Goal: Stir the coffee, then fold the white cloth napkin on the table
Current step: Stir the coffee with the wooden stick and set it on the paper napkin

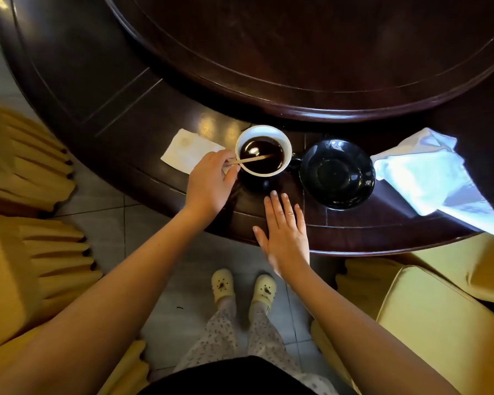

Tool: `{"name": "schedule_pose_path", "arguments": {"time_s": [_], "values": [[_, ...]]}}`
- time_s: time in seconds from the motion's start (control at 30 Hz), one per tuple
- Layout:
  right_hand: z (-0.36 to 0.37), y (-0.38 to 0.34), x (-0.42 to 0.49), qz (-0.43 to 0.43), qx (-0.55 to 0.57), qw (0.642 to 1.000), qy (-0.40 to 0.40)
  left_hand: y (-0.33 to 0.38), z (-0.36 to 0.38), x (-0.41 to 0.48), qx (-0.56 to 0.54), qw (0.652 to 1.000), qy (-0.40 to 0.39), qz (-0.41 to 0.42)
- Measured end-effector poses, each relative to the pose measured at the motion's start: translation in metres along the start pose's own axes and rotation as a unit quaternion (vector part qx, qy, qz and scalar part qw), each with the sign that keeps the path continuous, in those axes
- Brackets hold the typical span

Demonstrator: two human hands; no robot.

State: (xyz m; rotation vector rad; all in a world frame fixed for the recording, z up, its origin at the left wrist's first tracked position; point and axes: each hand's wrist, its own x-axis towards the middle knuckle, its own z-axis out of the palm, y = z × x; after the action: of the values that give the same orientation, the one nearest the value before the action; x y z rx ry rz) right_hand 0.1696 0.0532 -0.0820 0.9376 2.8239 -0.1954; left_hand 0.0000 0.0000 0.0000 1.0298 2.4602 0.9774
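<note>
Dark round wooden table (pixel 103 89) fills upper frame, far side cut off; raised inner disc (pixel 311 52) overhangs it. Cup (pixel 263 151) of coffee (pixel 261 159) at centre, saucer (pixel 337 173) beside, to its right. Left hand (pixel 210 181) pinches wooden stirrer (pixel 250 160), tip in the coffee. Right hand (pixel 285 233) lies flat, fingers loosely spread, on table edge. White cloth napkin (pixel 434 178) at right, crumpled (lower corner runs off frame). Paper slip (pixel 190 151) at cup's left, possibly a sachet. Yellow chairs (pixel 26 252) flank.
</note>
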Motion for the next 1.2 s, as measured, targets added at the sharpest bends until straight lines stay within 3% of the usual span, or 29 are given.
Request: {"name": "schedule_pose_path", "arguments": {"time_s": [0.4, 0.57, 0.7, 0.87, 1.0, 1.2], "values": [[0.002, 0.001, 0.002, 0.002, -0.010, 1.000, 0.013, -0.001, -0.004, 0.012, 0.024, 0.999, 0.041, 0.018], [0.000, 0.001, 0.001, 0.006, -0.008, 1.000, 0.007, 0.000, -0.022, 0.015, -0.068, 0.993, 0.058, -0.082], [-0.001, 0.001, 0.001, 0.007, -0.016, 1.000, 0.005, -0.008, -0.038, 0.015, -0.187, 0.958, 0.084, -0.201], [-0.001, 0.001, 0.001, 0.009, -0.017, 1.000, 0.010, -0.022, -0.057, 0.006, -0.274, 0.916, 0.110, -0.274], [-0.002, 0.000, 0.001, 0.010, -0.014, 1.000, 0.011, -0.043, -0.054, -0.005, -0.382, 0.835, 0.158, -0.363], [-0.001, 0.001, 0.001, 0.013, -0.007, 1.000, 0.003, -0.079, -0.025, -0.025, -0.386, 0.794, 0.204, -0.422]]}}
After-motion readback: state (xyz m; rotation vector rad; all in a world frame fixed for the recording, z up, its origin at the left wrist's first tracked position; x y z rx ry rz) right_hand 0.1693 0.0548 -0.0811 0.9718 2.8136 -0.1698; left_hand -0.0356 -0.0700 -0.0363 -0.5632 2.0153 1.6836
